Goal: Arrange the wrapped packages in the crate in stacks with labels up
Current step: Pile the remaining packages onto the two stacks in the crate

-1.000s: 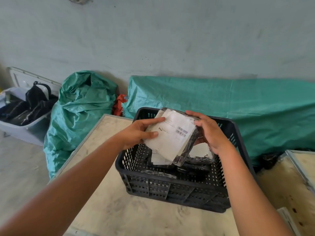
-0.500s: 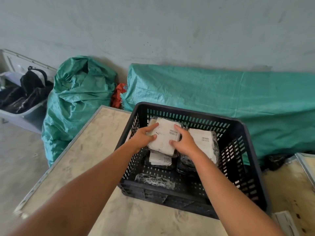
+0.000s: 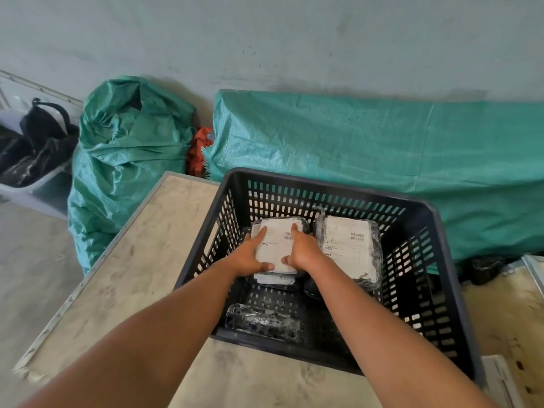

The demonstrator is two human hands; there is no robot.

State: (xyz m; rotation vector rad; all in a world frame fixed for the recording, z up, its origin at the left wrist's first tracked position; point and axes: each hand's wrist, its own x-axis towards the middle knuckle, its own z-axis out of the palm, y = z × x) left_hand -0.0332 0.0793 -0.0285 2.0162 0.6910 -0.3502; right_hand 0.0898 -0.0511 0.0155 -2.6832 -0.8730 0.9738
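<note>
A black slatted crate (image 3: 435, 240) stands on a worn table. Inside at the back left lies a wrapped package (image 3: 276, 244) with its white label up, resting on another labelled package (image 3: 275, 278). My left hand (image 3: 250, 254) grips its left edge and my right hand (image 3: 303, 250) its right edge, thumbs at the near side. To the right sits a second stack topped by a labelled package (image 3: 348, 245). A dark wrapped package (image 3: 262, 320) with no label showing lies at the crate's near left.
The table (image 3: 141, 260) has a metal edge on the left, with floor beyond. Green tarp-covered bundles (image 3: 353, 142) and a green sack (image 3: 129, 160) stand behind. A grey bin (image 3: 35, 189) with dark bags is at far left.
Both hands lowered the labelled package from above the crate down onto the back-left stack. The view has moved closer over the crate.
</note>
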